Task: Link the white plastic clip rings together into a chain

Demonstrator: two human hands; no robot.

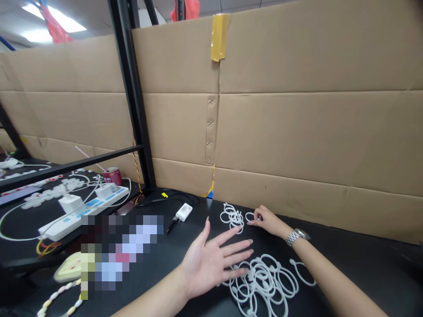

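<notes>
My left hand (214, 259) is held palm up with its fingers spread, and nothing lies in it. Below and beside its fingertips is a large pile of white rings (264, 281), each with a small knob. Farther back, a smaller cluster of white rings (232, 216) rests near the cardboard wall. To the right of that cluster my right hand (264, 220), with a metal watch on the wrist, pinches a single white ring (249, 216) at the tabletop. One separate white ring (306, 274) sits under my right forearm.
A cardboard wall (280, 132) closes off the back of the black table. A white adapter (184, 212) lies left of the small cluster. At left are a power strip (95, 202), a red can (113, 175), a bead string (62, 288) and a black metal post (132, 97).
</notes>
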